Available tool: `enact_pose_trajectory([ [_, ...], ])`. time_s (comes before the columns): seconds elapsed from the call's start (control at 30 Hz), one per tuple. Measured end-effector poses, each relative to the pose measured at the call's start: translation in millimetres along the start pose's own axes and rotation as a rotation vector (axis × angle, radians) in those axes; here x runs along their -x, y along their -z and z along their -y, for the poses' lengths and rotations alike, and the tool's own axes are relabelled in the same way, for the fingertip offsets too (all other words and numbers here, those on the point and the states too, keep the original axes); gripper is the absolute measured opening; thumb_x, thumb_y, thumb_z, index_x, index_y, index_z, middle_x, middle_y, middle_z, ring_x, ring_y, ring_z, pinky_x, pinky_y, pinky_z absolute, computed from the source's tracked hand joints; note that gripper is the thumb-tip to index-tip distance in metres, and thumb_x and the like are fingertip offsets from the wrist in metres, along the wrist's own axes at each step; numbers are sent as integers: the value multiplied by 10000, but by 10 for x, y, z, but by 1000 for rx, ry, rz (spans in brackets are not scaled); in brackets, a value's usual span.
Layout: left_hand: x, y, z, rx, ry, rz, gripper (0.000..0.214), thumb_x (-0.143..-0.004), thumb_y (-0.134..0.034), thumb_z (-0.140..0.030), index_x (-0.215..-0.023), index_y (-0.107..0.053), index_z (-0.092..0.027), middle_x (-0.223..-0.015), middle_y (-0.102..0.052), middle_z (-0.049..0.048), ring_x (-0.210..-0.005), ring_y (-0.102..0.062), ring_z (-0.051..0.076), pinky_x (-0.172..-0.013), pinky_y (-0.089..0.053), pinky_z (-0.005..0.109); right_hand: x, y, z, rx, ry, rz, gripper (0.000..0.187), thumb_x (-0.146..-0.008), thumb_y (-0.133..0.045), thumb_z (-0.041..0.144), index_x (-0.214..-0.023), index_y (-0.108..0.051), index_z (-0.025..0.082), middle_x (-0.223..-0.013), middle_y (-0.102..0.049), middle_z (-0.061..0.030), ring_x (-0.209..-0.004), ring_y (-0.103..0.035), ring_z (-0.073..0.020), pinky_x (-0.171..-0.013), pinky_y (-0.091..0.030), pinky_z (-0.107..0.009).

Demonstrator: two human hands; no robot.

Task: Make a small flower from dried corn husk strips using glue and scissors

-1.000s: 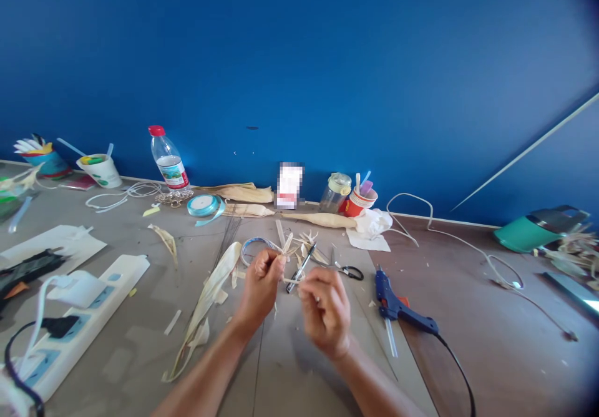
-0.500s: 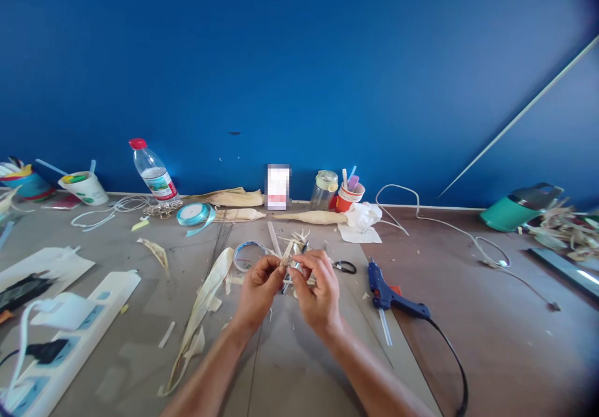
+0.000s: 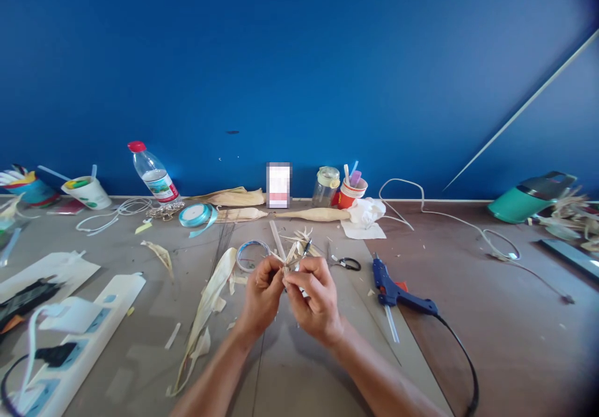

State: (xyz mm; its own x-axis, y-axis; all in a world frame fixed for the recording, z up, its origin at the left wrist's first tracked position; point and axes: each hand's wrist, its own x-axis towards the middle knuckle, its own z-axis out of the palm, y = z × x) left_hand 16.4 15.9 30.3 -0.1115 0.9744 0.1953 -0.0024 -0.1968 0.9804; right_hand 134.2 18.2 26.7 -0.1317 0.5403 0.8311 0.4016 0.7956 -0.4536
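My left hand [image 3: 261,295] and my right hand [image 3: 314,298] meet above the middle of the table, fingertips pinched together on a small pale corn-husk piece [image 3: 291,258] whose strips stick up between them. A long dried husk [image 3: 206,308] lies on the table just left of my left wrist. Behind my hands lie a wire coil [image 3: 251,255], loose husk scraps [image 3: 304,240] and small scissors [image 3: 345,262].
A blue glue gun [image 3: 397,292] with its cord lies to the right. A white power strip [image 3: 75,336] is at the near left. Along the blue wall stand a water bottle [image 3: 152,173], ribbon spool [image 3: 195,215], jar [image 3: 326,186], red cup [image 3: 352,192] and teal container [image 3: 531,198].
My right hand has moved left and up to meet my left hand, and both now pinch the husk piece close together. The view has shifted slightly.
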Motion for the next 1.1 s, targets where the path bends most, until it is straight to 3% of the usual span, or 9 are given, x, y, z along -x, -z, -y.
enact_pose_trajectory([
  [0.17,-8,26,51,-3,15,-22,217,-781,-571,-309,-629,-492,-175,-571,-445,-39,-555,-400,95,-537,-335,209,5,40,46,-123,-21,-9,231,-747,-545,86,-938,-531,215,-835,-480,-31,-752,-490,-154,-676,-430,-316],
  [0.27,-17,25,122,105,75,3,232,-799,-559,-355,-668,-488,-177,-526,-408,-57,-497,-362,81,-491,-302,206,4,33,12,-242,-266,-75,115,-791,-517,136,-892,-517,190,-838,-495,-33,-746,-487,-146,-656,-425,-292],
  [0.33,-17,18,165,170,89,41,228,-798,-562,-375,-702,-504,-177,-519,-421,-59,-482,-371,80,-486,-303,209,5,5,-37,-323,-438,-45,41,-830,-494,172,-825,-534,178,-788,-501,-19,-709,-484,-129,-632,-418,-267],
  [0.43,-7,9,201,207,90,82,231,-812,-546,-391,-734,-531,-174,-533,-444,-51,-495,-390,83,-504,-318,218,8,-45,-91,-427,-577,8,66,-823,-527,220,-789,-551,168,-748,-511,-2,-671,-484,-113,-608,-424,-242],
  [0.7,-23,29,220,288,148,159,252,-794,-583,-377,-680,-527,-160,-563,-464,-40,-525,-407,80,-528,-330,222,-3,-60,-53,-551,-628,20,58,-774,-564,183,-722,-544,169,-736,-518,7,-611,-533,-97,-553,-469,-221],
  [0.93,-49,53,155,399,243,217,285,-734,-654,-387,-653,-506,-158,-526,-486,-45,-486,-396,67,-511,-312,217,-60,-54,-70,-1003,-820,43,117,-753,-614,256,-693,-552,177,-616,-523,40,-476,-519,-82,-495,-474,-231],
  [1.1,-74,74,104,501,353,268,333,-650,-730,-383,-618,-491,-152,-494,-480,-51,-446,-378,51,-488,-292,215,-50,-77,-90,-1149,-906,26,157,-690,-696,266,-717,-567,180,-645,-583,35,-478,-548,-95,-456,-478,-235],
])
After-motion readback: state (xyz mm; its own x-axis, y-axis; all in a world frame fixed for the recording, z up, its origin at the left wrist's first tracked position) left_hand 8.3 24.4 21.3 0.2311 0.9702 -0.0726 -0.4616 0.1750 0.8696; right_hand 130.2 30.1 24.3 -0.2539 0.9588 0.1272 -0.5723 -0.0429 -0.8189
